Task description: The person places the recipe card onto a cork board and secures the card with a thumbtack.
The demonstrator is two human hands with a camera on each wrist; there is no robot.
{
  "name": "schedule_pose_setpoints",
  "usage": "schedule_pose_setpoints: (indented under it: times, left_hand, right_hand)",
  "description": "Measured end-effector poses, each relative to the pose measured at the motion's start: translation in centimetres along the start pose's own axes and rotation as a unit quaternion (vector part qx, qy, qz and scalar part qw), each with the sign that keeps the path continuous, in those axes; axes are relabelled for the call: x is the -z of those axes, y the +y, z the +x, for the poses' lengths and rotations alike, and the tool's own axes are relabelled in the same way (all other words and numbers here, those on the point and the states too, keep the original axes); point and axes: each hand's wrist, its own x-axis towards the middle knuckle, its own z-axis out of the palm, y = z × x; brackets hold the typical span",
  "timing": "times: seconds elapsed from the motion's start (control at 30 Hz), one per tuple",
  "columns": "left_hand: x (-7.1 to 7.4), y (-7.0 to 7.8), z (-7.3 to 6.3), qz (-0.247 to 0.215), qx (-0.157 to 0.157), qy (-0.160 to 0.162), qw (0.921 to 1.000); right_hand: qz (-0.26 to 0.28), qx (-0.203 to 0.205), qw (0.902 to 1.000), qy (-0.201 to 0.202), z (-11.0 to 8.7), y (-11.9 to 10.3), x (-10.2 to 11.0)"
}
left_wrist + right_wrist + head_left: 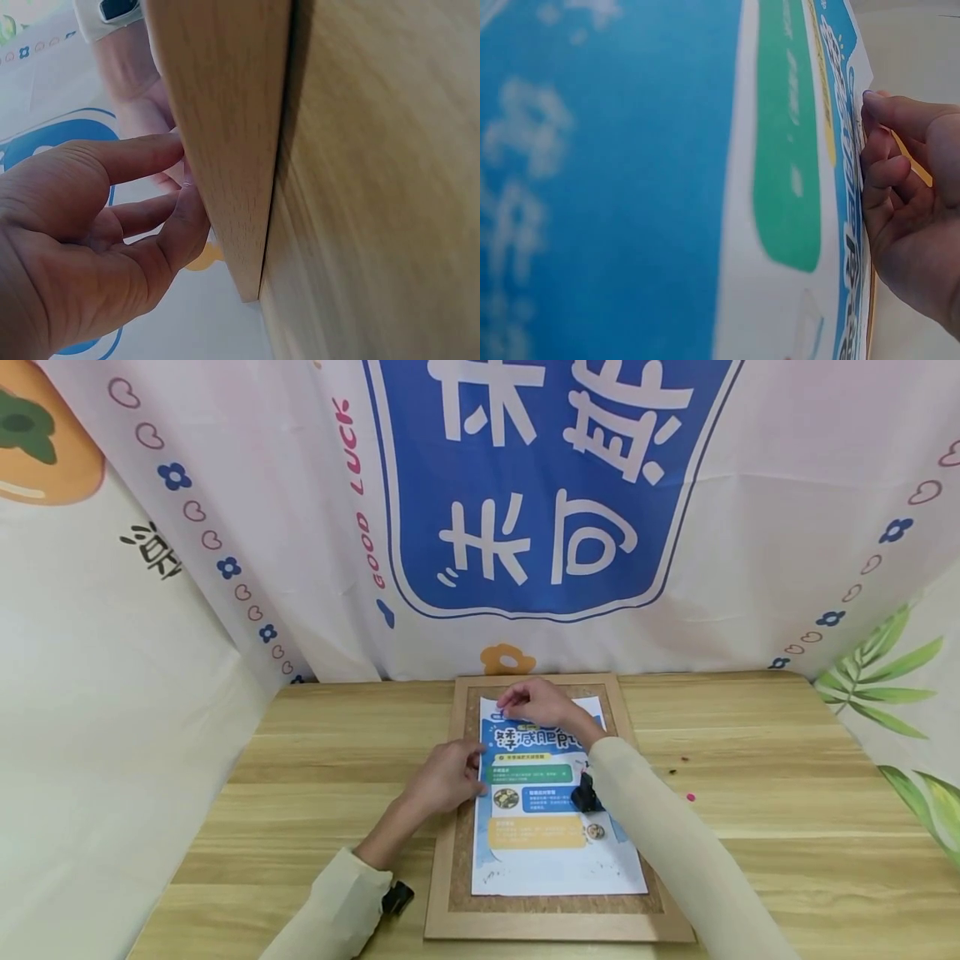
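A printed poster (555, 868) with blue, green and orange blocks lies on a cork board (461, 877) with a wooden frame. My right hand (543, 703) is at the poster's upper left corner. Its thumb and index finger pinch a tiny purple push pin (868, 93), mostly covered by the fingertips. My left hand (446, 777) rests at the left side of the board, with loosely bent fingertips on the poster's left edge. From the left wrist, that hand (82, 225) shows thumb and fingers spread a little, just past the frame's side (225, 112).
Right of the board, a small pink piece (691, 797) and a few tiny dark bits (672, 771) lie on the wood-grain table (750, 735). A printed cloth (525, 635) hangs behind the table's far edge. Black wrist cameras (587, 795) sit on both sleeves.
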Motion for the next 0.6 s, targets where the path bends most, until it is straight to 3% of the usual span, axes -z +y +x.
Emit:
schedule_pose_setpoints:
  times: [0.37, 0.6]
  left_hand:
    - [-0.02, -0.04, -0.06, 0.016, -0.017, 0.004, 0.9997]
    - [-0.03, -0.04, -0.03, 0.012, -0.006, 0.003, 0.9999]
  right_hand:
    - [-0.016, 0.000, 0.9999, 0.006, 0.52, -0.15, -0.14]
    - [-0.027, 0.008, 0.9996, 0.006, 0.77, -0.32, -0.20]
